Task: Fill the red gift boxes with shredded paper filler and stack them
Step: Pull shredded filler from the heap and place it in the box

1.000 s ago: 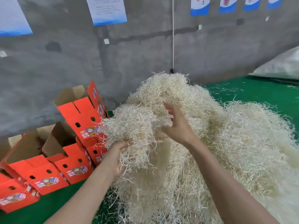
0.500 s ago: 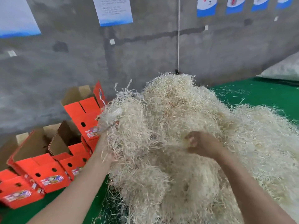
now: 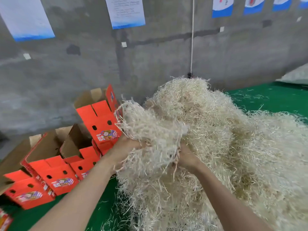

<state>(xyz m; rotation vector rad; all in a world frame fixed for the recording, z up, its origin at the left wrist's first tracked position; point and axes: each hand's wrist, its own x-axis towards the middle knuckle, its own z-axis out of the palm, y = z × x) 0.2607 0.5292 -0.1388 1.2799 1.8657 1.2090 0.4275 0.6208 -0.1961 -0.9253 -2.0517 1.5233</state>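
At least four open red gift boxes stood at the green tabletop's left edge; one shredded paper pile covered its centre. The left hand and right hand together gripped one clump, fingers curled.

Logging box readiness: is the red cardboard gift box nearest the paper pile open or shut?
Open. The red cardboard gift box has its top flaps standing up; fill level hidden.

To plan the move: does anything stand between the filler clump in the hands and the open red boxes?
Nothing visible does. The clump, held by the left hand and right hand, is right beside the boxes, whose flaps are open.
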